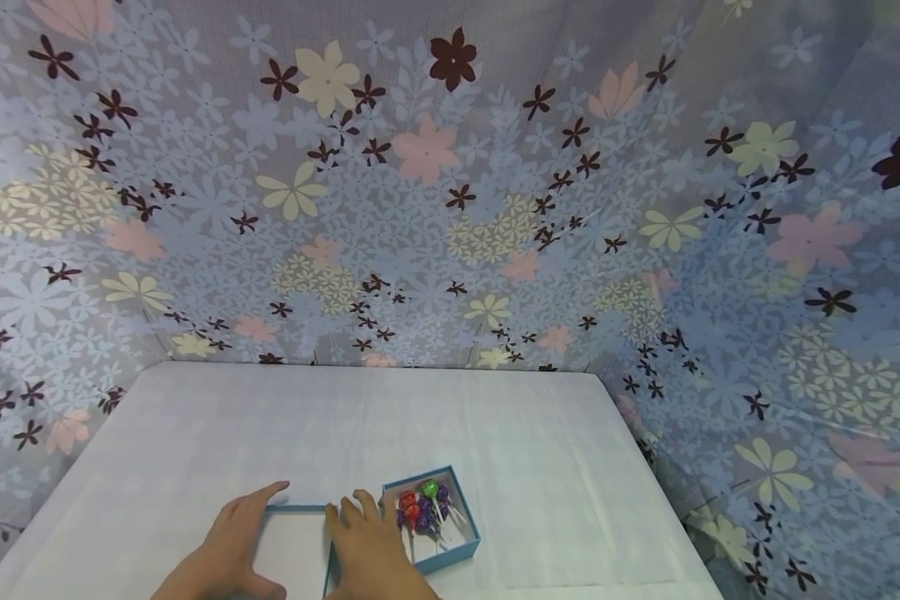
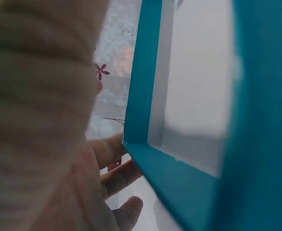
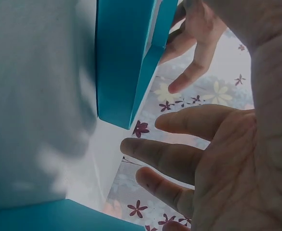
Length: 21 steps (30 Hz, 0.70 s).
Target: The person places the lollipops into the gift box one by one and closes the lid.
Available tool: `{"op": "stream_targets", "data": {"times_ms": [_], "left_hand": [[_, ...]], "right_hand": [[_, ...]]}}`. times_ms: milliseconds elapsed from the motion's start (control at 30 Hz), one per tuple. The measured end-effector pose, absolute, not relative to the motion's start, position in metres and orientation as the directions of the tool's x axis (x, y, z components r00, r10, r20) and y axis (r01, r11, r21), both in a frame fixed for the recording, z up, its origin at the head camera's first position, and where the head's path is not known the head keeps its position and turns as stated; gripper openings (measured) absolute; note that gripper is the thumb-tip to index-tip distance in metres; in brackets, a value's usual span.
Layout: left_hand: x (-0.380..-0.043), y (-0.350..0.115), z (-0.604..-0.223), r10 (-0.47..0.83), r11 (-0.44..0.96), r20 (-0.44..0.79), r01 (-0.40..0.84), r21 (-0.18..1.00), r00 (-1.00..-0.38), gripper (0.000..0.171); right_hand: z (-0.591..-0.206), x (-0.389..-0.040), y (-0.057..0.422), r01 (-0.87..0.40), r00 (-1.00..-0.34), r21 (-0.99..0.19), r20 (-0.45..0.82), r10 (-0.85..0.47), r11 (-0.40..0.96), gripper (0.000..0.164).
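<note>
A shallow blue box with a white inside (image 1: 292, 542) lies on the table between the two hands. My left hand (image 1: 228, 542) is at its left side, thumb and fingers spread apart. In the left wrist view its fingers (image 2: 116, 175) reach the box's corner; whether they all touch it is hard to tell. My right hand (image 1: 371, 546) is over the box's right side, its fingers (image 3: 165, 156) extended and apart from the box wall (image 3: 119, 62) in the right wrist view. Right beside it stands a second blue box (image 1: 453, 552) with several wrapped lollipops (image 1: 425, 510), partly covered by that hand.
A white cloth covers the table (image 1: 555, 467). Floral curtains (image 1: 420, 208) hang behind the table's far edge and along both sides.
</note>
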<state>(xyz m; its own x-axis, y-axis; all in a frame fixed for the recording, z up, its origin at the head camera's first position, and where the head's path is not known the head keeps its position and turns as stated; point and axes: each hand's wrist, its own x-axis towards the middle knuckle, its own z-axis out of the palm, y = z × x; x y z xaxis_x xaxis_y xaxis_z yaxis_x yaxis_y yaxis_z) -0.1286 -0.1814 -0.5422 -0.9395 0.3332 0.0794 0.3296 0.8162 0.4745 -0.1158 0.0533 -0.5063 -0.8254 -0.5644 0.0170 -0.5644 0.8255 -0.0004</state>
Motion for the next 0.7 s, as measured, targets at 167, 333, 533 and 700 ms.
{"op": "stream_targets", "data": {"times_ms": [167, 333, 533, 700], "left_hand": [[-0.126, -0.182, -0.539, 0.323, 0.814, 0.028, 0.293, 0.501, -0.946, 0.138], [-0.125, -0.183, -0.538, 0.334, 0.801, -0.019, 0.273, 0.532, -0.942, 0.139], [-0.121, -0.187, -0.540, 0.363, 0.789, 0.072, 0.348, 0.507, -0.929, 0.141], [-0.115, -0.189, -0.537, 0.341, 0.810, 0.052, 0.321, 0.490, -0.939, 0.142]], "right_hand": [[-0.510, -0.115, 0.051, -0.571, -0.821, 0.009, 0.009, -0.571, 0.821, 0.107], [-0.511, -0.115, 0.050, -0.576, -0.818, 0.012, -0.014, -0.575, 0.818, 0.105], [-0.510, -0.116, 0.050, -0.582, -0.813, 0.015, -0.019, -0.581, 0.813, 0.103], [-0.512, -0.116, 0.052, -0.580, -0.815, 0.020, -0.001, -0.580, 0.814, 0.106]]}}
